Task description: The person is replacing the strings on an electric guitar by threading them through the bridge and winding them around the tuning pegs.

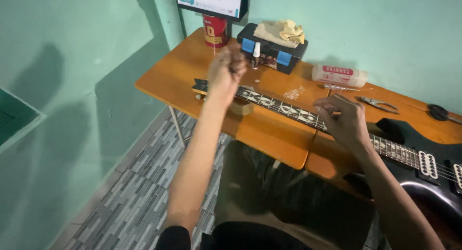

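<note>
A black electric guitar point(423, 168) lies across an orange wooden table point(178, 76), its neck point(274, 104) pointing left with pale inlays on the fretboard. My left hand point(225, 72) is raised above the headstock end, fingers pinched together as if on something thin; it is blurred and I cannot make out what it grips. My right hand point(342, 119) rests curled on the neck near the body, fingers pressing on the strings. A roll of tape point(242, 107) props the neck.
At the table's back stand a red can point(215, 31), a black toolbox point(272, 50) with yellow cloths on top, a small bottle point(256, 55), a white tube point(339, 75), pliers point(378, 104) and scissors point(439, 113). The green wall is close behind; a tiled floor lies left.
</note>
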